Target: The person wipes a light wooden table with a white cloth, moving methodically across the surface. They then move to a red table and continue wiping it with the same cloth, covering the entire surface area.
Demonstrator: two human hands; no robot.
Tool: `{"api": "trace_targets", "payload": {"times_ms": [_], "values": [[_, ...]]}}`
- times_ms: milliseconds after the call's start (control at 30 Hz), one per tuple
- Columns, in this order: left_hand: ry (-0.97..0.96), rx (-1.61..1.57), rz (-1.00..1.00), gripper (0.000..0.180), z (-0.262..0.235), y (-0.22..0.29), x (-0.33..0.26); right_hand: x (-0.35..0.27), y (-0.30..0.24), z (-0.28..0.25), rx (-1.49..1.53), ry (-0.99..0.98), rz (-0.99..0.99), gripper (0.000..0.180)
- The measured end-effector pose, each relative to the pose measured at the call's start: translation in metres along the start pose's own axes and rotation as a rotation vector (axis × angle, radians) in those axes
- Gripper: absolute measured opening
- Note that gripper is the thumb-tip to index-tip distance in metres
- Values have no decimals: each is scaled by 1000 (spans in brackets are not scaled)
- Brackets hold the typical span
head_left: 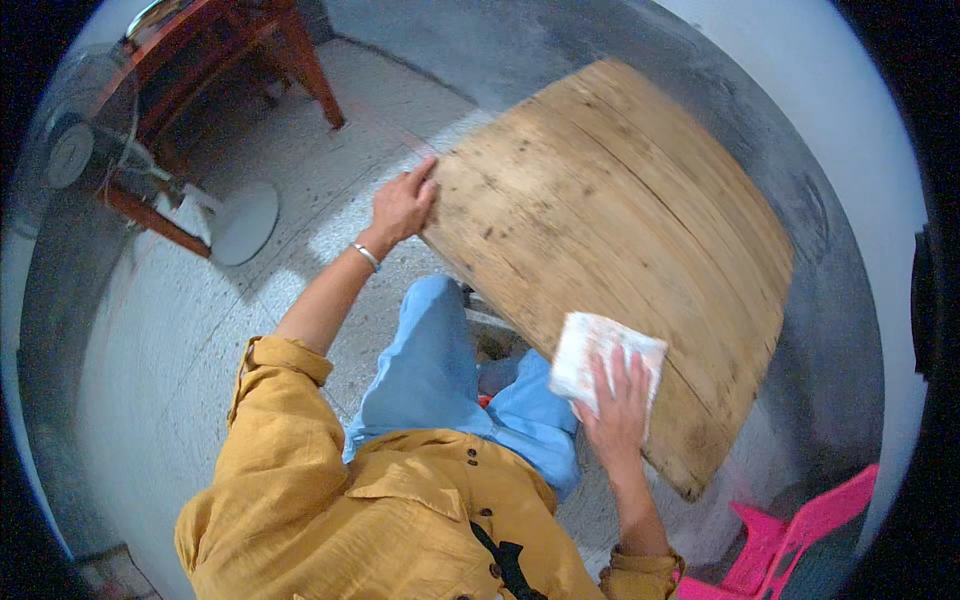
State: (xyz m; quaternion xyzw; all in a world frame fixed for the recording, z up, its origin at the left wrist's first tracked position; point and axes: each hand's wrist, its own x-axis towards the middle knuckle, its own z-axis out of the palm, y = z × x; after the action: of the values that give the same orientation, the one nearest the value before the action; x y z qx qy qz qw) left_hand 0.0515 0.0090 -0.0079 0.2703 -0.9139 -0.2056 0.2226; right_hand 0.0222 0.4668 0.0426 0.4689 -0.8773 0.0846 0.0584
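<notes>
Left hand [402, 205] far forward, right hand [617, 408] nearer, palm down

Board [610, 220] was bare wood, matt, grainy, dark-spotted. White pad [584, 348] looked cloth, matt, stained. Shirt [330, 510] was woven cloth, matt. Pink furniture [830, 507] looked smooth plastic.

Floor [180, 330] is grey, speckled and jointed; a bright patch of light [345, 228] lies toward its far edge. Wall [430, 45] is grey below, white above. Red-brown wooden furniture [312, 75] stands at the floor's far left corner, fan [72, 155] beside it; pink plastic chair [815, 525] occupies the near right corner
</notes>
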Motion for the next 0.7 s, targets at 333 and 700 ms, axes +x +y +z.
{"api": "trace_targets", "payload": {"times_ms": [333, 700], "values": [[-146, -196, -104, 44, 1, -6, 22, 217, -87, 54, 249, 49, -423, 61], [-409, -550, -201, 46, 3, -21, 32, 379, 34, 113, 60, 173, -260, 50]]}}
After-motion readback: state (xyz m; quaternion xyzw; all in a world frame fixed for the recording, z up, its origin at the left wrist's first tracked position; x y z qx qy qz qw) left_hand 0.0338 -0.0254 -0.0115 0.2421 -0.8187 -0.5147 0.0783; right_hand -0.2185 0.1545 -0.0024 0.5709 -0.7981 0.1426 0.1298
